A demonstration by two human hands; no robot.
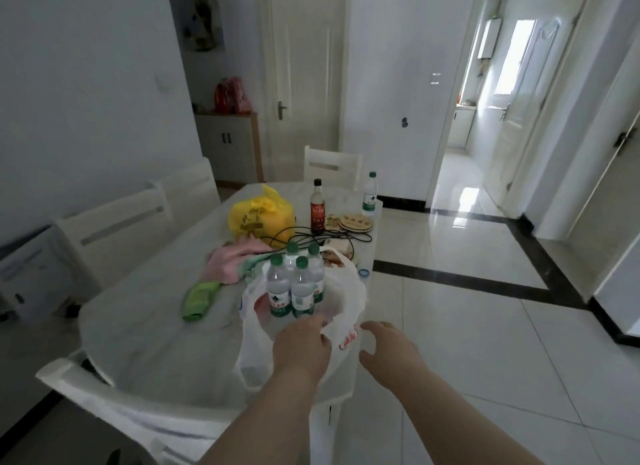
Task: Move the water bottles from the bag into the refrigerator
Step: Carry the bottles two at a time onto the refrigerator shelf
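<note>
Four green-capped water bottles [280,288] stand upright and packed together inside a white plastic bag [349,301] at the centre of the frame, near the right edge of the table [156,326]. The left hand [301,346] is at the bag's near rim, and its fingers appear to pinch the thin plastic there. The right hand [388,346] hovers just beside the bag's right side with fingers loosely spread, holding nothing. None of the bottles has been lifted out yet, and no refrigerator is recognisable in view. The main risk is the bag's position: a pull on the rim toward the lower right could drag it and the bottles off the table onto the tiled floor. Because the bottles lean on one another, lifting one out may tip its neighbours. The slack plastic could also snag a cap or cling to a bottle as it rises. A black cable [311,236] runs just behind the bag, close to a dark sauce bottle [318,206], so a shove away from the person might catch it. A fifth water bottle [370,194] stands apart at the table's far end.
</note>
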